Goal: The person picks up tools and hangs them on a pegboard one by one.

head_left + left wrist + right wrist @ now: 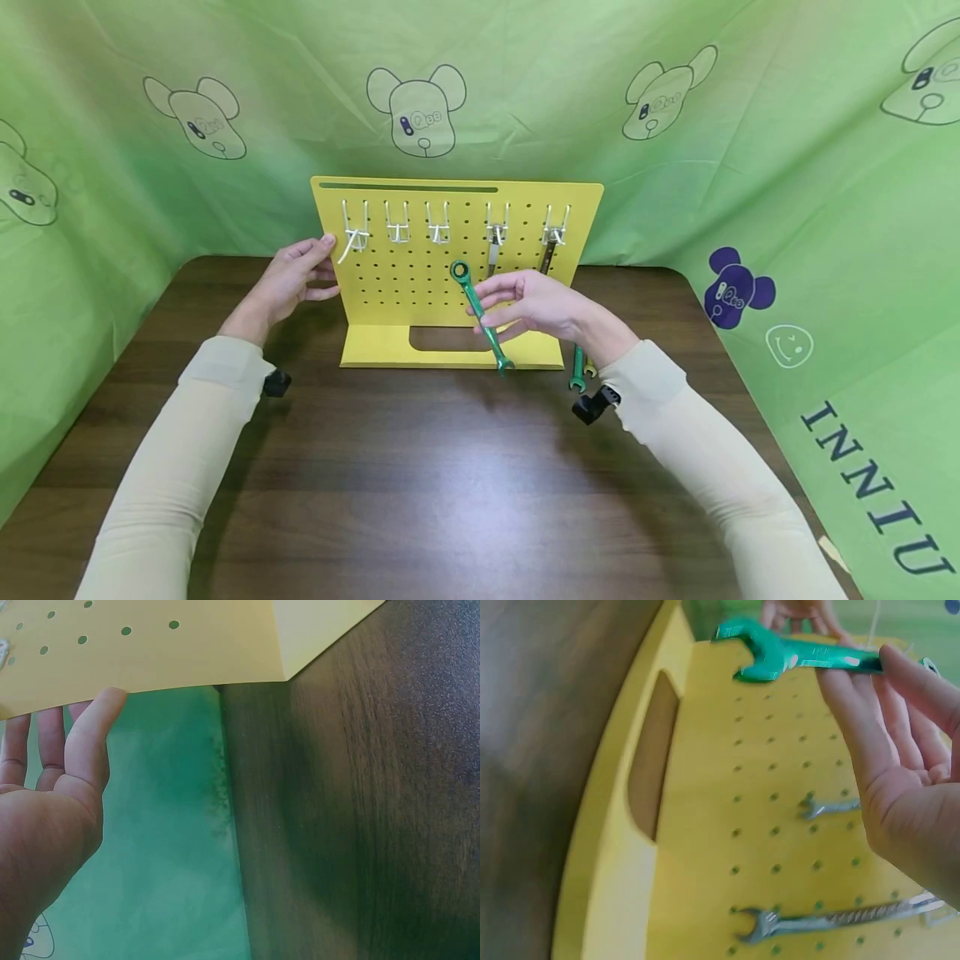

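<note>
While a green cloth (pixel 300 50) with bear faces on it hangs at the back and sides, a brown desk (pixel 420 467) fills the space in front. Two arms in pale sleeves (pixel 142 500) reach over the desk from the near side. Near the back stands a yellow board (pixel 390 283) with rows of little holes and a flat foot. The left hand (pixel 288 277) pinches the board by its left edge, and some of its fingers go behind it. The right hand (pixel 536 304) pinches a green wrench (pixel 470 292) between its thumb and fingers. That wrench is up in the air in front of the board, tilted, with its ring end high and its open end low. Behind the right hand, a silver wrench (pixel 493 254) and a darker shiny wrench (pixel 548 254) hang on the board. Another green wrench (pixel 577 371) and a yellowish wrench (pixel 590 367) lie to the right of the board, partly hidden by the arm. White hooks (pixel 397 233) make a row of five near the top of the board.
</note>
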A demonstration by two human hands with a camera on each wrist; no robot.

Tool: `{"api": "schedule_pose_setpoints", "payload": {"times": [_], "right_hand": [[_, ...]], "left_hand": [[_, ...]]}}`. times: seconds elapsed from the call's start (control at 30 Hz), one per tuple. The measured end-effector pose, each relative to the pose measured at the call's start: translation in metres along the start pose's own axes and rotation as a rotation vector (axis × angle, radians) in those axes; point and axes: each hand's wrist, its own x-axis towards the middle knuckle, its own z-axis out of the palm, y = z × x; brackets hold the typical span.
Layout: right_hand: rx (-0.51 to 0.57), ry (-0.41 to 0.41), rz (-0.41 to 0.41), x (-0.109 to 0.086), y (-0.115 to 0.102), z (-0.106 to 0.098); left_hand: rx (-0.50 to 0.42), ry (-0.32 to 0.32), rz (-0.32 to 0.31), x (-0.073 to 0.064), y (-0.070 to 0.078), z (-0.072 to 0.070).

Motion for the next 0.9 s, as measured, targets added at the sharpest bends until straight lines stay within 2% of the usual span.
{"api": "schedule_pose_setpoints", "payload": {"times": [0.27,0.6,0.9], "right_hand": [[0.018,0.027,-0.082,0.009,-0.016,0.016],[-0.05,0.129,-0.12,0.021,-0.023,0.026],[-0.035,0.154,-0.132,0.028,-0.021,0.026]], "left_hand": [[0.001,-0.005,0.002,0.0,-0.001,0.0],[-0.012,-0.003,0.002,0.001,-0.001,0.0],[-0.016,-0.007,0.007,0.001,-0.001,0.0]]}}
